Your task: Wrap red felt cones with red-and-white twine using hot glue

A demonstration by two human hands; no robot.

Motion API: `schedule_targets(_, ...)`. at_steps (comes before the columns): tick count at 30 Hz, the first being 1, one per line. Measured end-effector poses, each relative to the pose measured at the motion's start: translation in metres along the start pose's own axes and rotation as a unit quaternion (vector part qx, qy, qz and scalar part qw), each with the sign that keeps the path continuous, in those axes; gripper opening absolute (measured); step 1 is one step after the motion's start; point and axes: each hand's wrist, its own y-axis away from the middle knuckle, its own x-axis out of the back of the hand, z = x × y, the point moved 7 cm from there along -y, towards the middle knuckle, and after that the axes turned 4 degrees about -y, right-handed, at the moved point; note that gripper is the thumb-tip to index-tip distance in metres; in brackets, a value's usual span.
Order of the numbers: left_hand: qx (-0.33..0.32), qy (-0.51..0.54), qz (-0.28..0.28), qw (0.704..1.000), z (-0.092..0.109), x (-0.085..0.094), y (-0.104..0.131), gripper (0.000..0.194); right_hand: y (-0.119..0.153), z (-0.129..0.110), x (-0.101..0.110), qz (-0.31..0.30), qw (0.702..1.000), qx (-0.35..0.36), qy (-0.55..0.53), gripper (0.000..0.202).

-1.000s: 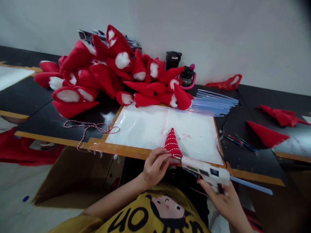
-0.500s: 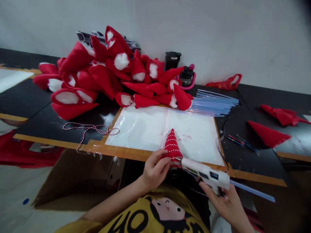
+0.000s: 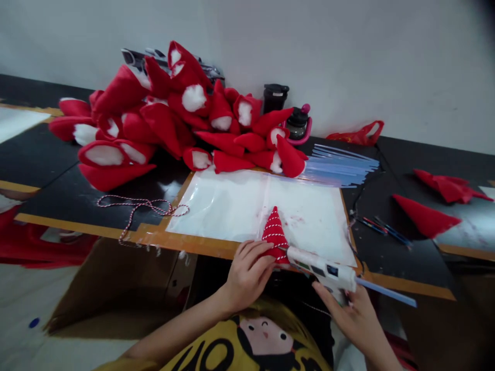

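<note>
A red felt cone wound with red-and-white twisted cord points away from me at the table's front edge. My left hand is closed on its lower left side, with the fingers over the cord. In my right hand is a white hot glue gun, with a clear glue stick sticking out of its back. The gun's metal nozzle meets the cone near the lowest cord turns, close to my left fingertips. A thin length of cord hangs below the table edge between my hands.
Red cones stuffed with white filling are heaped at the back left. Loose cord lies at the left. Spare glue sticks, a black cup and a pink-handled jar stand behind the white sheet. Flat red felt is at right.
The glue gun has shifted slightly left, and its nozzle now sits further over the cone. My left fingers have moved a little and cover more of the cone's lower side.
</note>
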Motion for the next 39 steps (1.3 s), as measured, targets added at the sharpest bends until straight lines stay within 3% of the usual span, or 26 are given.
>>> schedule_targets(5, -0.009, -0.006, -0.008, 1.0, 0.002, -0.002, -0.001, 0.019, -0.001, -0.005, 0.007, 0.037, 0.999, -0.005, -0.02, 0.015)
schedule_targets(11, -0.003, -0.014, -0.005, 1.0, 0.001, 0.0, 0.001, 0.016, -0.003, 0.001, 0.004, 0.018, 1.0, 0.003, 0.008, 0.018)
schedule_targets(16, -0.002, -0.016, -0.021, 1.0, -0.002, -0.002, 0.001, 0.014, -0.012, -0.002, 0.006, 0.037, 0.999, 0.029, 0.014, 0.017)
schedule_targets(24, -0.011, -0.014, -0.036, 0.999, -0.002, -0.003, 0.0, 0.013, -0.022, -0.002, -0.009, 0.023, 0.999, 0.032, 0.033, 0.018)
schedule_targets(32, -0.012, 0.01, -0.051, 0.999, -0.006, -0.006, -0.004, 0.013, -0.022, -0.009, 0.0, 0.05, 0.998, 0.042, 0.025, 0.016)
schedule_targets(36, -0.006, 0.011, -0.044, 0.999, -0.007, -0.006, -0.004, 0.014, -0.02, -0.003, 0.003, 0.071, 0.997, 0.019, -0.002, 0.018)
schedule_targets(39, -0.004, 0.016, -0.035, 0.999, -0.006, -0.004, -0.005, 0.016, -0.015, 0.012, 0.01, 0.104, 0.991, -0.053, -0.062, 0.019)
